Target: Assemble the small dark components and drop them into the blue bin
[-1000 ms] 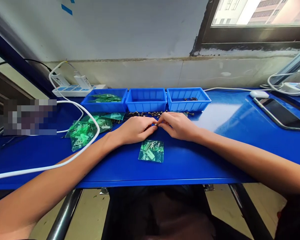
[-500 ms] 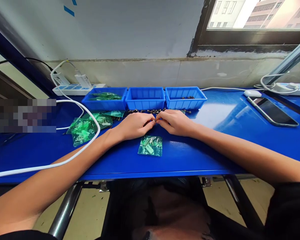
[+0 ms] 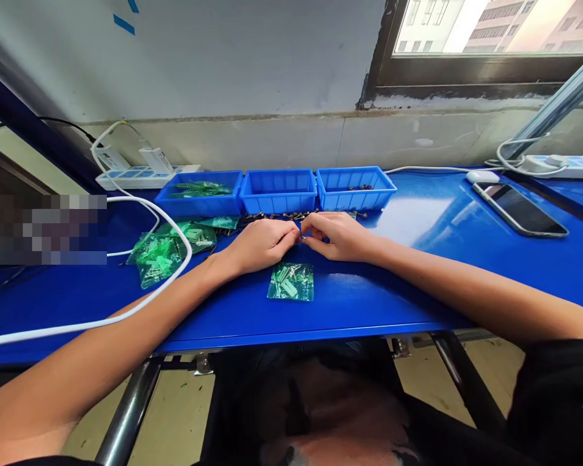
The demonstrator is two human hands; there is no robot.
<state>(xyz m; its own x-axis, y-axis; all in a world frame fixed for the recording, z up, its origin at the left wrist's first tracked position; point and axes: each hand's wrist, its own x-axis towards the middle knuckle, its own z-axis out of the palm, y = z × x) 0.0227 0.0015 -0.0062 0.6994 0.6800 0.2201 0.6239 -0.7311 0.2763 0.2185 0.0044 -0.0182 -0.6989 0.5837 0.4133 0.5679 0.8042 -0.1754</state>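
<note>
My left hand and my right hand meet fingertip to fingertip over the blue table, both pinched on a tiny metal part too small to name. A row of small dark parts lies just beyond my fingers. A green clear bag of small pieces rests flat just in front of my hands.
Three blue bins line the back: the left one holds green bags, the right one a few dark parts. More green bags and a white cable lie left. A phone and power strips sit near the table's edges.
The view has shifted slightly, so everything sits a little left and higher. My hands keep their pinch on the tiny part, with only small finger movement.
</note>
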